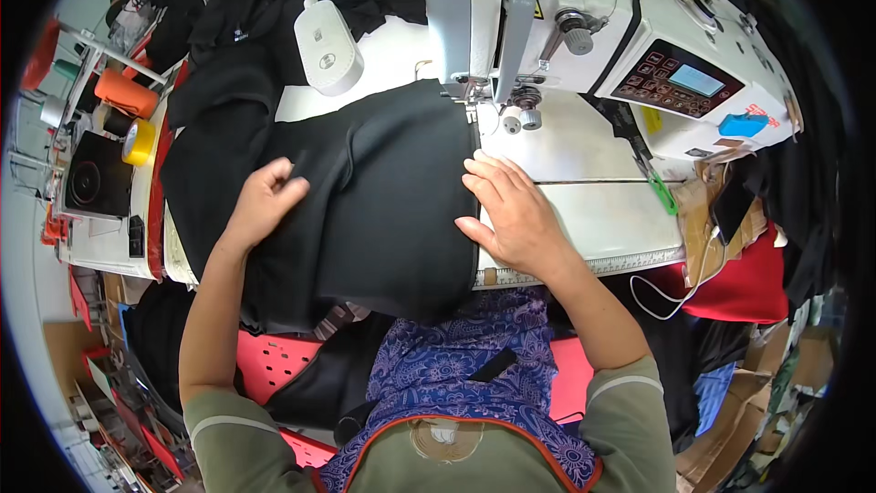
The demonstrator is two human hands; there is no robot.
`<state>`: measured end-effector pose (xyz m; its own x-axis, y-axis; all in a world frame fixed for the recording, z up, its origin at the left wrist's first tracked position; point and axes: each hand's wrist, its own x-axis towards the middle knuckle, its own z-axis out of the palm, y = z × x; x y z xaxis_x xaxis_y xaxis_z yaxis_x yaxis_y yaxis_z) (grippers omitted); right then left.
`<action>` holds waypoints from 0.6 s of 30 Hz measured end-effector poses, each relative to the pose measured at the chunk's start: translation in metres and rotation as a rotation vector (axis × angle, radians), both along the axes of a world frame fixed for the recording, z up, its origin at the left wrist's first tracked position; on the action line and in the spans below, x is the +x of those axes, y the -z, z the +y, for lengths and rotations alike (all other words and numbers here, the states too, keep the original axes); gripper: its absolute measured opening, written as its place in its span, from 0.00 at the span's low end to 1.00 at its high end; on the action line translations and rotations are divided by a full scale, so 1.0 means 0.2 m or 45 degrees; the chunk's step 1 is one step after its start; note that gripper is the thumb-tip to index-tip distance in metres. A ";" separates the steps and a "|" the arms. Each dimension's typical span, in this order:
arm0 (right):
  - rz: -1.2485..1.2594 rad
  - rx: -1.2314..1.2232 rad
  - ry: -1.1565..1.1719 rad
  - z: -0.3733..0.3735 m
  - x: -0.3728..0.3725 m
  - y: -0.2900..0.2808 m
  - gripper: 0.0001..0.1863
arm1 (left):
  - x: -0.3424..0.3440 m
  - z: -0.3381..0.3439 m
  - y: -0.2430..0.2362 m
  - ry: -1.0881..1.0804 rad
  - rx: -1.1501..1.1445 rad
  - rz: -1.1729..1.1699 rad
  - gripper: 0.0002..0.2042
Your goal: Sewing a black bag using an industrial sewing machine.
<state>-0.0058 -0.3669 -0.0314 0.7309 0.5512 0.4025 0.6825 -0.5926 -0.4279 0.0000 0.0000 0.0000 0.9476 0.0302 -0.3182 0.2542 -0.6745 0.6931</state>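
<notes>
A large piece of black fabric (pixel 392 219) lies on the white sewing table (pixel 584 219), its right edge running up to the presser foot (pixel 471 112) of an industrial sewing machine (pixel 566 73). My left hand (pixel 267 199) is over the fabric's left part, fingers loosely curled, thumb apart, nothing visible in them. My right hand (pixel 500 210) lies open on the fabric's right edge below the needle area, fingertips resting on the cloth. A raised fold crosses the fabric between my hands.
A white lamp-like device (pixel 328 50) hangs left of the machine head. Green-handled scissors (pixel 662 192) and a dark phone (pixel 735 196) lie at right. A side shelf (pixel 128 237) holds yellow tape (pixel 139 141). Red plastic crates (pixel 274 365) are below; dark cloth piles are behind.
</notes>
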 end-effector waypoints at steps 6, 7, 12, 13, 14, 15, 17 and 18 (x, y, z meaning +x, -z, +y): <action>-0.041 -0.010 0.005 -0.01 -0.01 -0.01 0.24 | 0.16 0.02 -0.09 -0.113 0.541 -0.999 0.08; -0.049 0.000 -0.009 0.00 -0.01 0.00 0.24 | 0.18 -0.03 -0.08 0.026 0.955 -1.138 0.08; -0.072 0.010 -0.025 0.00 0.01 0.02 0.25 | 0.02 -0.31 -0.11 0.243 1.226 -1.048 0.21; -0.058 -0.007 0.013 -0.01 0.01 0.02 0.25 | -0.03 -0.41 -0.15 0.318 1.108 -1.133 0.19; -0.025 0.062 -0.011 -0.03 0.02 0.03 0.25 | -0.09 -0.51 -0.16 0.349 0.946 -1.141 0.18; 0.008 0.141 -0.055 -0.05 0.03 0.03 0.25 | -0.16 -0.57 -0.18 0.364 0.800 -1.133 0.17; -0.133 0.087 0.155 -0.15 0.11 0.06 0.25 | -0.24 -0.59 -0.18 0.413 0.626 -1.094 0.14; -0.189 0.114 0.305 -0.23 0.17 0.08 0.24 | -0.28 -0.57 -0.17 0.434 0.560 -1.045 0.13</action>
<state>0.0284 -0.4135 -0.0465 0.7655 0.3272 0.5540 0.5865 -0.7088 -0.3919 -0.0560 -0.1147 0.0336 0.8491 -0.3270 0.4147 -0.4480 -0.8619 0.2376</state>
